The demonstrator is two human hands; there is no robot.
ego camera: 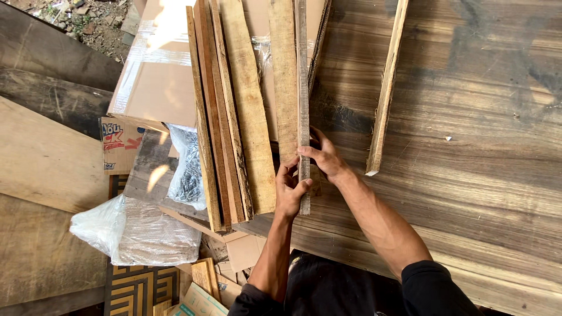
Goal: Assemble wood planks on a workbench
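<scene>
Wood strips and planks lie in a loose stack on a cardboard box (pixel 158 88), and both hands work on one of them. The left hand (pixel 290 190) wraps around the near end of a thin strip (pixel 302 88) that stands on its edge, thumb on one side and fingers curled round the other. The right hand (pixel 325 157) pinches the same strip a little farther up, its fingers closed over the top edge. The strip runs straight away from the person, pressed against a wider plank (pixel 284 76) on its left. Its far end leaves the picture, so its full length cannot be told.

The step in hand looks like lining the strip up beside the plank, or lifting it clear of the stack. Either way, the next move calls for a firm two-handed hold, since so narrow a piece on edge will likely tip or flex.

Left of the plank lie several darker boards (pixel 225 117). A lone slat (pixel 386 88) rests well apart on the big tabletop (pixel 468 146). A bag of nails (pixel 188 169), probably, sits by the box.
</scene>
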